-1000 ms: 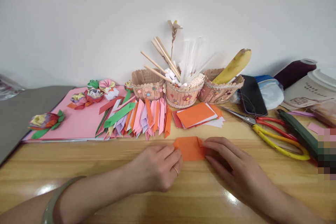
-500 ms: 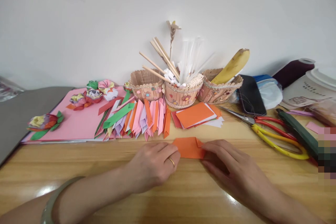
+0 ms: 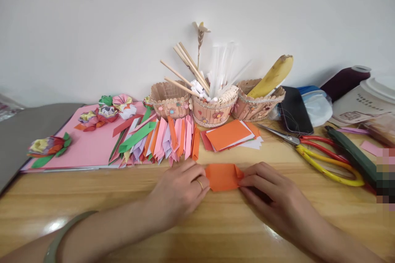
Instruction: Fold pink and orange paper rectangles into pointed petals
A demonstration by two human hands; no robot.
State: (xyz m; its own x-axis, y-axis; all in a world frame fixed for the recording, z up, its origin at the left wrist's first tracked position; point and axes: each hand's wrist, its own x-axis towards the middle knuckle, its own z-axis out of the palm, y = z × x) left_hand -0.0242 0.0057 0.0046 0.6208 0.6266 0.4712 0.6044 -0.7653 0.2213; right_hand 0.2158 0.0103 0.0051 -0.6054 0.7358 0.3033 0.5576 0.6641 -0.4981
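Between my hands is a small orange sheet of paper (image 3: 224, 177) with folded corners, just above or on the wooden table. My left hand (image 3: 187, 187), with a ring on one finger, pinches its left end. At the right end, the fingertips and thumb of my right hand (image 3: 271, 189) close on a folded corner. Behind the sheet lies a stack of paper rectangles (image 3: 230, 134), orange on top. To the left of that stack sits a row of folded paper strips (image 3: 160, 137) in pink, purple, orange and green.
Paper flowers (image 3: 108, 111) rest on pink sheets (image 3: 89, 144) at left. Three decorated baskets (image 3: 216, 113) stand against the wall, holding sticks, straws and a banana (image 3: 273, 76). Scissors (image 3: 327, 160), a phone (image 3: 294, 109) and a dark green tool (image 3: 352, 154) lie at right.
The right corner flap of the orange sheet stands in a slightly different position. My right fingers have moved a little along that edge, while the left hand keeps its grip.
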